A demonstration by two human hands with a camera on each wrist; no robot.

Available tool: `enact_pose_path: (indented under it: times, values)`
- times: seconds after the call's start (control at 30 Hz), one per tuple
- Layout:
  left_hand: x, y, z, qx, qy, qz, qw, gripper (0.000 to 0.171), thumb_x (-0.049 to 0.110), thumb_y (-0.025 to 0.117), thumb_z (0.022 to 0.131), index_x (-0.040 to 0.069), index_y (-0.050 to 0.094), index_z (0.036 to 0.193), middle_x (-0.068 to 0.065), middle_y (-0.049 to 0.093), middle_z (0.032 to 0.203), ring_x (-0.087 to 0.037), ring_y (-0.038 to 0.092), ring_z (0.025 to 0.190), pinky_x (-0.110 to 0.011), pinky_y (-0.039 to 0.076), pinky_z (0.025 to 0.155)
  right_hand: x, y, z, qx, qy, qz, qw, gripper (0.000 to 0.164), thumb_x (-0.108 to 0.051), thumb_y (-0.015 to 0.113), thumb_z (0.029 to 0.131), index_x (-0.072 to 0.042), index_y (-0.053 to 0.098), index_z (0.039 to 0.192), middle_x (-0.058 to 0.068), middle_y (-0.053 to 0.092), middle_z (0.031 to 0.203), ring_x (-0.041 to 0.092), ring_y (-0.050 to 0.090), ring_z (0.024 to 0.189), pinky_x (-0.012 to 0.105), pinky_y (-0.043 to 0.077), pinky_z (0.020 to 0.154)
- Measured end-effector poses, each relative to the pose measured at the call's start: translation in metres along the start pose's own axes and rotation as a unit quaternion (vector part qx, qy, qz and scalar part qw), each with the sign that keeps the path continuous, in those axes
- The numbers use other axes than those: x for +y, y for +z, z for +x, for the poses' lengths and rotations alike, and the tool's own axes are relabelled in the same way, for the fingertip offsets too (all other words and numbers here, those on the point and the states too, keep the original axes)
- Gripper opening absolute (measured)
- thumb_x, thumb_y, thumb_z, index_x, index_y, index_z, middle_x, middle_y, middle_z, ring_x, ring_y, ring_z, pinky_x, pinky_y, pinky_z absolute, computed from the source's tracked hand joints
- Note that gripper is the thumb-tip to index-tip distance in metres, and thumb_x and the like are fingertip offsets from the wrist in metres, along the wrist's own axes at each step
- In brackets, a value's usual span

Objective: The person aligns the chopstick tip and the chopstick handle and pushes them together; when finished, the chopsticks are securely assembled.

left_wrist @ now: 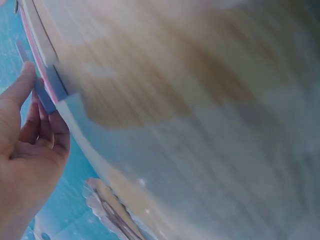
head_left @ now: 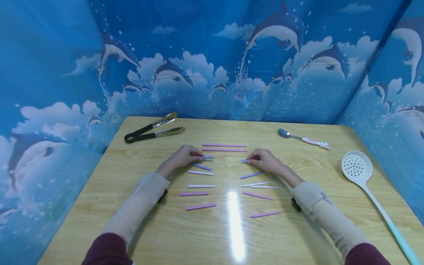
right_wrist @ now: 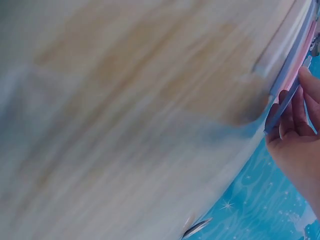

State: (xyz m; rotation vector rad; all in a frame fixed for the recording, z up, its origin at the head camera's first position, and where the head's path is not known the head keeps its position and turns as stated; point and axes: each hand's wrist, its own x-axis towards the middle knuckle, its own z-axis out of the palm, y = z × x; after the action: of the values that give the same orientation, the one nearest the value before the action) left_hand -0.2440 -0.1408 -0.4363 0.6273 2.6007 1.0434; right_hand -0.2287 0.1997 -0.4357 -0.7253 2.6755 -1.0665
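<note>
My left hand (head_left: pixel 185 156) pinches a short blue-purple stick (head_left: pixel 208 157) between thumb and fingers, close over the table. Opposite it, my right hand (head_left: pixel 265 161) pinches another blue-purple stick (head_left: pixel 244 161), most of it covered by the fingers. The right wrist view shows that stick (right_wrist: pixel 289 104) slanting across the fingers. Just beyond both hands, two long pink sticks (head_left: pixel 224 147) lie parallel. Nearer me on the left are a blue-purple stick (head_left: pixel 201 167), two white sticks (head_left: pixel 201 186) and two pink sticks (head_left: pixel 201 207). On the right lie a blue-purple stick (head_left: pixel 252 175), two white sticks (head_left: pixel 264 187) and two pink sticks (head_left: pixel 265 214).
Black-handled metal tongs (head_left: pixel 150 129) lie spread at the table's far left. A small spoon (head_left: pixel 303 139) with a white handle is at the far right. Along the right edge stretches a long slotted skimmer (head_left: pixel 357 169). A blue dolphin-print curtain (head_left: pixel 212 55) hangs behind the table (head_left: pixel 159 235).
</note>
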Motion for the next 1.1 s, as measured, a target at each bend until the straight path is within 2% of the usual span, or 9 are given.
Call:
enact_pose_path:
  times: [0.13,0.27,0.43,0.73,1.1]
  values:
    - [0.008,0.003,0.002,-0.001,0.004,-0.001,1.0000,0.023,0.018,0.065,0.091,0.006,0.070,0.110,-0.010,0.069,0.110,-0.023,0.062,0.101,-0.036,0.051,0.088,-0.007,0.004,0.004,0.003,-0.011,0.001,1.000,0.012,-0.006,0.065,0.089,0.003,0.069,0.096,0.010,0.065,0.087,0.018,0.059,0.079,0.026,0.050,0.071]
    - [0.017,0.006,0.004,0.000,0.005,0.006,1.0000,0.022,0.018,0.065,0.091,0.006,0.071,0.109,-0.008,0.070,0.108,-0.017,0.062,0.091,-0.029,0.051,0.077,-0.014,0.008,0.008,0.000,-0.020,0.009,1.000,0.012,-0.006,0.064,0.090,0.003,0.069,0.097,0.009,0.064,0.087,0.018,0.059,0.081,0.029,0.051,0.073]
    - [0.023,0.011,0.005,-0.003,0.017,0.005,0.9998,0.021,0.017,0.065,0.090,0.007,0.071,0.108,-0.007,0.071,0.107,-0.012,0.061,0.084,-0.023,0.050,0.071,-0.023,0.013,0.014,-0.002,-0.034,0.024,0.999,0.013,-0.006,0.063,0.090,0.003,0.069,0.097,0.009,0.064,0.087,0.017,0.059,0.080,0.028,0.052,0.073]
    - [0.025,0.016,0.008,-0.003,0.064,0.011,0.9979,0.019,0.015,0.065,0.090,0.004,0.072,0.105,-0.008,0.071,0.103,-0.012,0.061,0.082,-0.023,0.050,0.070,-0.037,0.021,0.021,0.002,-0.043,0.030,0.999,0.011,-0.006,0.065,0.089,0.003,0.069,0.095,0.008,0.064,0.084,0.014,0.058,0.078,0.025,0.052,0.070]
    - [0.024,0.017,0.008,0.003,0.078,0.009,0.9969,0.018,0.013,0.066,0.090,0.002,0.072,0.103,-0.009,0.072,0.098,-0.011,0.060,0.076,-0.022,0.050,0.067,-0.044,0.023,0.024,0.006,-0.055,0.024,0.998,0.011,-0.004,0.065,0.089,0.002,0.070,0.095,0.008,0.063,0.084,0.016,0.058,0.078,0.027,0.052,0.070]
